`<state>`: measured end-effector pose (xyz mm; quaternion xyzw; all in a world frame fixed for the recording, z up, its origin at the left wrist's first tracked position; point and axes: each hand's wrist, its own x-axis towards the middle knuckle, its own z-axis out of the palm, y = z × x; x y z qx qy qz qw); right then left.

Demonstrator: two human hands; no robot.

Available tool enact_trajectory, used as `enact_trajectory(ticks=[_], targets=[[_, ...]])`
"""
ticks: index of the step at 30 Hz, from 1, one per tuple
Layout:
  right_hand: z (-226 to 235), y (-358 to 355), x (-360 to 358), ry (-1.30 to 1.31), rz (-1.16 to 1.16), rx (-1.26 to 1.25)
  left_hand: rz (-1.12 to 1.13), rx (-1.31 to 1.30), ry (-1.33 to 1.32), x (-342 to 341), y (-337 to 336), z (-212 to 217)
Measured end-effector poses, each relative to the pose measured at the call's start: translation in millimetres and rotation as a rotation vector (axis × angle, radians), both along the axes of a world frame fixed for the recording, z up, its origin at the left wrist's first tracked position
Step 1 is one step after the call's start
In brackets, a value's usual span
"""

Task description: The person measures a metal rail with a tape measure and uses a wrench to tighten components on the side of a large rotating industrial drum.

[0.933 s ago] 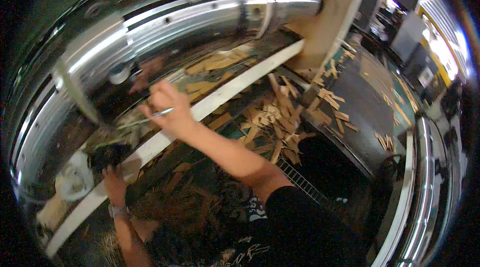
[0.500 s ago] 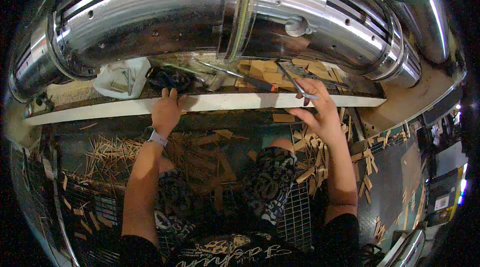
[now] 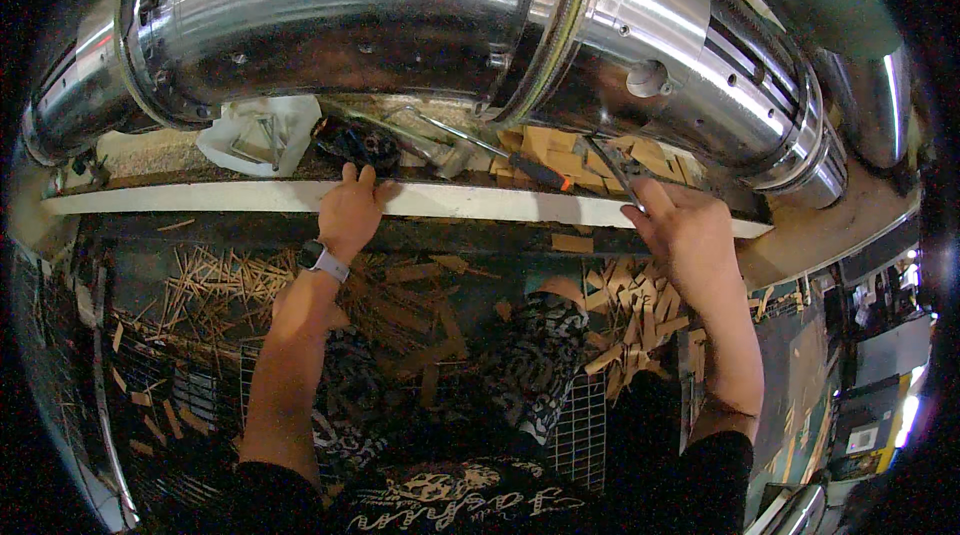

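Observation:
My left hand (image 3: pixel 350 212) rests on the white beam (image 3: pixel 470 202), fingers stretched over its far edge and apart, holding nothing. Just beyond the fingertips sits a black bundle or container (image 3: pixel 352 147), its contents too dark to make out. Near the beam's right end, my right hand (image 3: pixel 690 228) is closed around a slim metal hand tool (image 3: pixel 618 167). The tool's far end points away over cardboard scraps; my fingers hide its near end, so its exact kind is unclear. Left of it lies a screwdriver-like tool (image 3: pixel 540 172) with a dark, orange-tipped handle and long shaft.
Large metal rollers (image 3: pixel 330 25) span the far side, close above the ledge. A white plastic container (image 3: pixel 262 138) with metal hex keys sits left of the black bundle. Cardboard pieces (image 3: pixel 555 150) lie behind the beam; more cardboard strips (image 3: pixel 635 320) litter the area below.
The view has shifted, so the rollers appear farther right. My right hand has moved right and turned, its back now showing, with the metal tool still in it. My left hand stays on the beam.

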<state>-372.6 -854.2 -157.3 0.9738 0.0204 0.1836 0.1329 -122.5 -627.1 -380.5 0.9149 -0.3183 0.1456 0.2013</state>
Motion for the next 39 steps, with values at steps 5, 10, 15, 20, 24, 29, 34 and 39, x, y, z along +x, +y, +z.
enact_trajectory(ticks=[5,10,15,20,24,29,34,39], targets=[[7.0,10.0,5.7,0.197,-0.140,0.011,-0.003,-0.004,-0.042,-2.5,0.5,-0.3],[27.5,18.3,-0.9,0.240,0.071,-0.074,-0.012,-0.023,-0.013,2.8,2.1,-6.8],[39.1,12.1,-1.4,0.303,0.243,-0.236,-0.003,0.004,-0.008,-1.3,-2.5,-4.1],[51.2,7.4,15.2,0.430,0.311,-0.321,-0.006,0.011,-0.079,3.1,1.6,-7.5],[56.6,13.7,28.0,0.420,0.419,-0.285,0.022,0.029,-0.051,-1.3,-0.8,-1.1],[54.2,10.1,19.0,0.407,0.328,-0.269,-0.011,0.095,-0.023,2.7,-3.6,-8.4],[31.5,-19.1,32.2,0.295,0.601,-0.027,0.008,0.086,-0.019,3.9,-8.0,-9.4],[26.2,-27.1,49.0,0.326,0.720,0.211,-0.115,0.188,-0.229,28.2,2.9,-36.7]])
